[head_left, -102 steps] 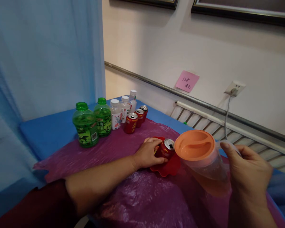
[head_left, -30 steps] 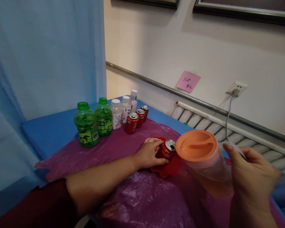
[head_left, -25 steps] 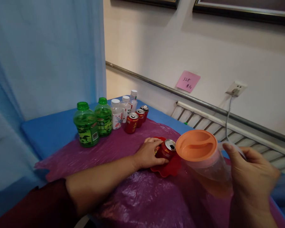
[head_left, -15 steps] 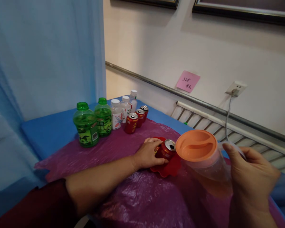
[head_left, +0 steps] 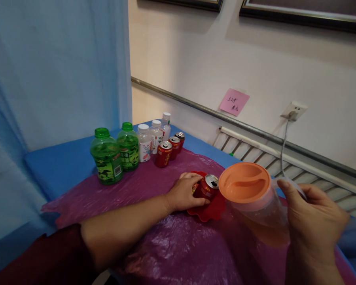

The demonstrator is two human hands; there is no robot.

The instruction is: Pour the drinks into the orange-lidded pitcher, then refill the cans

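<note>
My left hand (head_left: 188,192) is wrapped round a red drink can (head_left: 206,187) with an opened top. That can leans to the right over a scalloped red dish (head_left: 207,211). By its handle, my right hand (head_left: 311,217) grips a clear plastic pitcher (head_left: 265,223) with an orange lid (head_left: 245,182). The pitcher is tilted toward the can, its lid edge close to the can's top. Brownish liquid shows inside it. Whether any liquid is flowing between them, I cannot tell.
Three more red cans (head_left: 164,155) stand behind, beside white-capped clear bottles (head_left: 144,144) and two green bottles (head_left: 106,158). Purple plastic sheeting (head_left: 178,245) covers part of the blue table (head_left: 56,162). A radiator (head_left: 299,170) and a plugged-in cord (head_left: 284,146) are along the wall.
Almost nothing differs. Both hands, the can and the pitcher keep their places, and the whole view has shifted very slightly.
</note>
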